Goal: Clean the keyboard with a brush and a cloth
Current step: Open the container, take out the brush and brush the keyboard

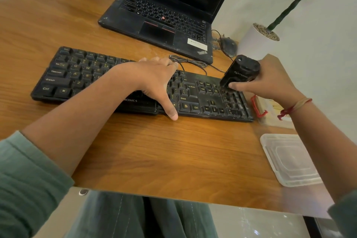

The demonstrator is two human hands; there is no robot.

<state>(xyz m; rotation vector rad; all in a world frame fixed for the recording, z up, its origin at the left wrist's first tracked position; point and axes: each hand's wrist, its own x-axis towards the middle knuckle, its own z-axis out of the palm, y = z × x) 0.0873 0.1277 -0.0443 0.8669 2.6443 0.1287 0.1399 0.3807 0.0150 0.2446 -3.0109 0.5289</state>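
My left hand (154,79) lies flat on the black plastic keyboard (63,75); my right hand (270,81) grips a stubby black brush (240,70); the white pot (253,42) holds pebbles (267,32).

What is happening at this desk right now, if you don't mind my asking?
A person is cleaning a black wired computer keyboard on the wooden desk. Their left hand rests across its middle, steadying it, while the right hand grips a chunky black brush tool with its tip on the number-pad keys.
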